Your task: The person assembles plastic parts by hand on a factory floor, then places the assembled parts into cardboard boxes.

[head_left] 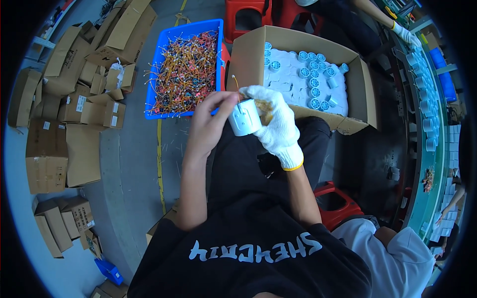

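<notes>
"Where's your white plastic cylinder [243, 121], and what are your hands doing?"

"It's in front of you, between both hands. Your right hand [277, 123], in a yellow-cuffed white knit glove [288, 144], grips it from three o'clock. Your bare left hand [211, 121] bends its thumb and fingers against the upper rim at eleven o'clock (pinching or merely steadying, I can't tell)."

"And the thin orange wire [235, 83] with a pale tip?"

"It rises at twelve o'clock, close by your left hand."

"What's around you?"

"From the cylinder, a blue plastic tub [220, 49] of tangled coloured wires [186, 69] sits toward ten-thirty; an open brown cardboard box [248, 54] holding blue-ended white cylinders [314, 83] stands at two."
</notes>
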The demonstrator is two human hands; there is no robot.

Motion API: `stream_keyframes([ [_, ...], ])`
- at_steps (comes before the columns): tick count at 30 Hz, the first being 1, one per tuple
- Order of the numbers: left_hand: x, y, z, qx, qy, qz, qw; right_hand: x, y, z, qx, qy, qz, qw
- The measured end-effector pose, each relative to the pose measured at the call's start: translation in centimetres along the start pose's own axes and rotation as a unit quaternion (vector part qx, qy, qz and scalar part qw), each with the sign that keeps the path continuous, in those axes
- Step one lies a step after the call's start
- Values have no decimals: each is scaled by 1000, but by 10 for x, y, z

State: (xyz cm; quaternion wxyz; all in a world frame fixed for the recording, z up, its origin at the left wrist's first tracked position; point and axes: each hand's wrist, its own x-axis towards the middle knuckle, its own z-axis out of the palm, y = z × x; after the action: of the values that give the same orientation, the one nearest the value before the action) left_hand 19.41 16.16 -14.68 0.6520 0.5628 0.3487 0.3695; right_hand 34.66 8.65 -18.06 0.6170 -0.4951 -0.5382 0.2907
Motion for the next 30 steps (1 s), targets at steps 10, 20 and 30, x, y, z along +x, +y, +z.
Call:
stream_keyframes([
  [10,16,-14,11,70,21,102,992,-2,9,-1,-15,43,60,997],
  [20,28,-102,11,13,-129,-8,992,-38,44,-7,-182,104,216,954],
  [30,15,-96,125,-34,-72,26,996,-55,27,-79,-401,293,101,862],
])
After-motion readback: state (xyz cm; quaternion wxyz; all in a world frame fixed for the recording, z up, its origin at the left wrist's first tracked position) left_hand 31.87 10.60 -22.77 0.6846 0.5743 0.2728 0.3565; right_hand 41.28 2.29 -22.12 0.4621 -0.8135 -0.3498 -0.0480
